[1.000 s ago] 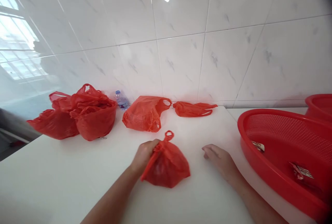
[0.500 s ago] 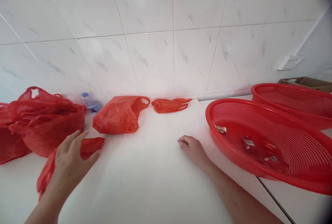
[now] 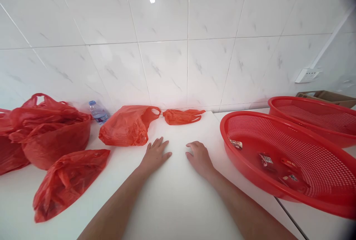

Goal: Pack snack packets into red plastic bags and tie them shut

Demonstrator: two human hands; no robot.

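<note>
Both hands unloaded. Left hand [image 3: 155, 155]: palm down, fingers spread, nothing under the fingers that I can see. Right hand [image 3: 199, 158]: fingers loosely curled, thumb apart from the forefinger, nothing visible in the grip. Both at the white tabletop [image 3: 161, 203], facing each other across a gap; can't tell how firmly either rests.

Nearest to the left hand: an orange-red bag [image 3: 124, 127] just beyond it and to its left, lying on its side, handle loop toward the right. Gathered red bag [image 3: 71, 180] lies further left of that hand, apart from it. Bulging red bag [image 3: 57, 140] sits past that one, bottle [image 3: 98, 113] behind. Crumpled flat bag [image 3: 182, 116] lies ahead of the gap between the hands, near the wall.

Right of the right hand, not touching: red basket [image 3: 250, 155] with a few small packets [image 3: 266, 159] in it. Second basket [image 3: 306, 135] behind.

Step, my read: between grips, bag handling, nothing being carried. Any pick from this pose calls for a reach first: left forward for the orange-red bag, right sideways over the basket rim for a packet, then fingers closed.
</note>
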